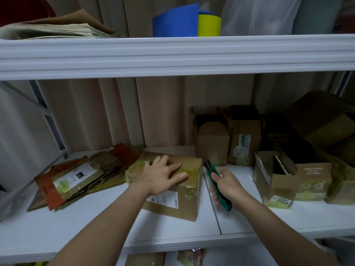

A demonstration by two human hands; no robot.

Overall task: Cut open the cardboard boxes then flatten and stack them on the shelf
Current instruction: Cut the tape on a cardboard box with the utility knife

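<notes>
fingers of the left hand (163, 174) lie spread and flat on top of the sealed brown cardboard box wrapped in yellowed tape (172, 186), pressing it down, most likely so it cannot slide while the tape is cut. the right hand (226, 186) is curled round the green and black utility knife (216, 184), just right of that box, its black tip pointing away toward the back of the shelf and near the box's far right corner; whether a blade is out is too small to tell. the box sits near the front middle of the white shelf board (96, 223), a printed label on its near face. touching the box's left side is a loose pile of flattened brown and red-brown cardboard sheets (80, 173), which looks like the stack for finished pieces. right of the box and further back stand two upright brown cartons with open top flaps (226, 137), and beyond them a cluster of taped brown cartons (299, 177), seemingly kept there awaiting their turn. this box still looks whole, so cutting seems about to begin.
</notes>
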